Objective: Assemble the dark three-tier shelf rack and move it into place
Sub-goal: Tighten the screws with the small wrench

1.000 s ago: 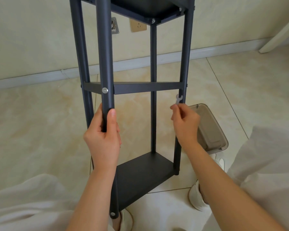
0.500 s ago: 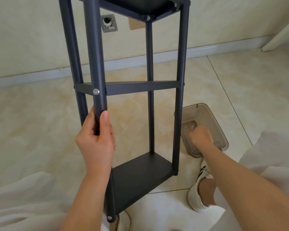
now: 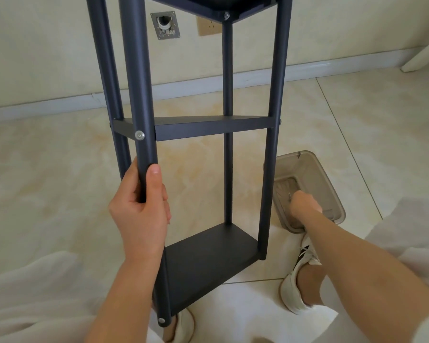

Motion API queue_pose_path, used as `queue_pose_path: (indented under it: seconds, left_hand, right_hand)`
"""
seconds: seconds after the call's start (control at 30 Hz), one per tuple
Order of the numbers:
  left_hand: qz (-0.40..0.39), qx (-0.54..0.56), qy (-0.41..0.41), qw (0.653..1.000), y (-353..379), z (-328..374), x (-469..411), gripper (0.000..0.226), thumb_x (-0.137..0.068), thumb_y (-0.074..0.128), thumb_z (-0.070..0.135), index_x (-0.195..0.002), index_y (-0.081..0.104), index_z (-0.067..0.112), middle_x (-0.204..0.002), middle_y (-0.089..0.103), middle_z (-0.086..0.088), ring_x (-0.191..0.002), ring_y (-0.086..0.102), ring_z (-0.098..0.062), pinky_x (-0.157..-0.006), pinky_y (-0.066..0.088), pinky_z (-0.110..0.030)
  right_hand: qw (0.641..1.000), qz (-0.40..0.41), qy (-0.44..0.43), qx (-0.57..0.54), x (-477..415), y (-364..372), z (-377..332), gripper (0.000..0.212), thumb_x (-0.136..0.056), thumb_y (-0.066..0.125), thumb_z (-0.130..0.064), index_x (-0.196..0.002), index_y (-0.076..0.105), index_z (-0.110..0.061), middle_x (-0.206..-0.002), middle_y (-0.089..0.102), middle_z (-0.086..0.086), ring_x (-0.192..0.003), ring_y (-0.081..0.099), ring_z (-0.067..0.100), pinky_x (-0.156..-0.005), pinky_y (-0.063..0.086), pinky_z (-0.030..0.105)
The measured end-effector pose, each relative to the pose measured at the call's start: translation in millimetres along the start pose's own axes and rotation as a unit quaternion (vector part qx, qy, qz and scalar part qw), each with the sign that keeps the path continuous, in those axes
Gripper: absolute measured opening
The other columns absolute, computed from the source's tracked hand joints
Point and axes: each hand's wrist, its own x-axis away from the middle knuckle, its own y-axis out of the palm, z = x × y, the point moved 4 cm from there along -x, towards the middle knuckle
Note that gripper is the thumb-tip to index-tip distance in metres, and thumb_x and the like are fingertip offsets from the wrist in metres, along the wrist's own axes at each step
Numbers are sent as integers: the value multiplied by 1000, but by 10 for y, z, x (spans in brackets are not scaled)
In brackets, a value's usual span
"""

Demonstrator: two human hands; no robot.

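The dark three-tier shelf rack [image 3: 208,125] stands upright on the tiled floor in front of me, all shelves bolted to the four posts. My left hand [image 3: 140,206] grips the near left post just below the middle shelf. My right hand [image 3: 305,204] reaches down into a clear plastic box [image 3: 332,194] to the right of the rack. Its fingers curl downward out of sight. A small metal glint shows at the fingertips, and the frame does not show whether the hand holds it.
The wall with a baseboard, a socket [image 3: 208,27] and a metal wall plate [image 3: 166,25] lies just behind the rack. My white shoes [image 3: 295,290] stand close to the rack's base. A white furniture leg [image 3: 426,55] is at the far right.
My right hand, which held a small wrench up at the right post, has dropped into the plastic box. My left hand keeps its grip on the post.
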Motion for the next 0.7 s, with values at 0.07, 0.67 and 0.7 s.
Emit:
queue_pose_path:
  seconds: [0.07,0.67,0.7]
  left_hand:
    - [1,3,-6,1000,5,-8,5,34,-103,51,33,-109,65,2,-59,48,-11,-43,45,-27,-38,41,-21]
    - [-4,6,15,1000,-1,-22,-6,26,-97,51,54,-113,67,41,-58,50,-1,-46,48,-18,-44,44,-29]
    - [-2,7,13,1000,-7,-30,2,31,-97,50,58,-114,68,40,-59,50,-1,-46,48,-18,-44,44,-29]
  right_hand:
    - [1000,5,-4,8,-5,4,-8,18,-95,52,-3,-109,62,-6,-93,62,12,-84,61,29,-75,54,38]
    - [786,320,-75,-523,527,-1448,-685,31,-103,40,-27,-93,68,-18,-72,61,-9,-62,55,3,-59,45,21]
    - [775,300,-113,-544,587,-1567,-788,32,-102,38,-29,-98,68,-18,-76,62,-9,-67,57,3,-62,45,21]
